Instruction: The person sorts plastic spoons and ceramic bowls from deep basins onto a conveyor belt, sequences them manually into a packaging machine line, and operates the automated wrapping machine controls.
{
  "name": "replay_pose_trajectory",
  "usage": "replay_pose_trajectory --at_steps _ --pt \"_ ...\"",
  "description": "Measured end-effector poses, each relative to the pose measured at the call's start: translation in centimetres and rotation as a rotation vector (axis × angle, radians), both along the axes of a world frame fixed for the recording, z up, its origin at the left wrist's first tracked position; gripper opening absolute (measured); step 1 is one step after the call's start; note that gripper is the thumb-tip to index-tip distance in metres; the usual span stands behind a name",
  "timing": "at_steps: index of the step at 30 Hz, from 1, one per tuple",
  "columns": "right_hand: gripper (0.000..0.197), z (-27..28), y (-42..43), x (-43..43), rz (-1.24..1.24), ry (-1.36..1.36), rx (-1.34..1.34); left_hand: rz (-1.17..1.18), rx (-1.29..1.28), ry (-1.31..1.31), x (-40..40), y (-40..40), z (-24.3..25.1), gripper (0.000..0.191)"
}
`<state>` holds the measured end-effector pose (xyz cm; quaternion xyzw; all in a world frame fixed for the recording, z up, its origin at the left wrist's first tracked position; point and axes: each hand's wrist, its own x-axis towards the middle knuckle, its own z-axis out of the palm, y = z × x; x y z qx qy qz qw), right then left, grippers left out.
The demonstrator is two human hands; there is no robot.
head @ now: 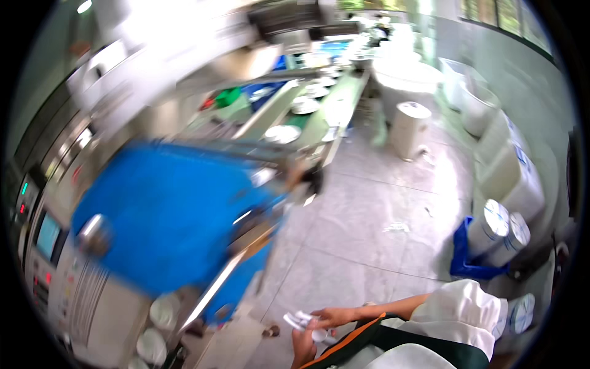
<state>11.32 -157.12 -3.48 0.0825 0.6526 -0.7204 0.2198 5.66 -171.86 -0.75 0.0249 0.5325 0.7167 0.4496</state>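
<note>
At the lower middle my two hands are close together in front of a dark green apron with an orange edge. My right hand [335, 318], reaching in from a white sleeve, holds small white pieces [295, 321], whose kind I cannot tell. Just below it my left hand [304, 342] grips the same bunch from beneath. A white round-ended piece [319, 335] shows beside the fingers. The far ends of the pieces are partly hidden by the fingers.
A machine with a blue belt [166, 212] stands at left, blurred. Behind it a green conveyor [343, 99] carries white round items [304, 105]. A white bin [410, 129] stands on the tiled floor. Wrapped white rolls [488, 228] stand in a blue crate [479, 271] at right.
</note>
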Motion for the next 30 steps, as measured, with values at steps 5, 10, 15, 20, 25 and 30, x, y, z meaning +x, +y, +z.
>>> replay_pose_trajectory --at_steps 5,10,15,20,25,30 --pt "0.062 3.7 15.3 10.3 -0.58 0.006 0.16 -0.453 0.071 0.001 3.4 21.0 -1.1 0.018" --pt "0.059 4.5 24.7 10.6 -0.843 0.102 0.148 -0.632 -0.013 0.074 2.3 34.5 1.9 0.021" --pt "0.049 0.8 41.1 7.8 -1.155 0.144 0.075 -0.605 0.0 0.236 1.0 53.0 0.8 0.022" --pt "0.036 2.3 56.6 9.8 -1.477 0.185 0.161 -0.891 0.188 0.334 2.3 71.0 0.9 0.016" --pt "0.03 4.2 67.9 14.0 -1.728 0.205 0.043 -1.238 0.19 0.301 6.6 86.6 3.0 0.021" --pt "0.032 3.2 78.8 15.7 -1.871 0.075 0.145 -1.317 0.119 0.627 9.0 100.3 -1.1 0.026"
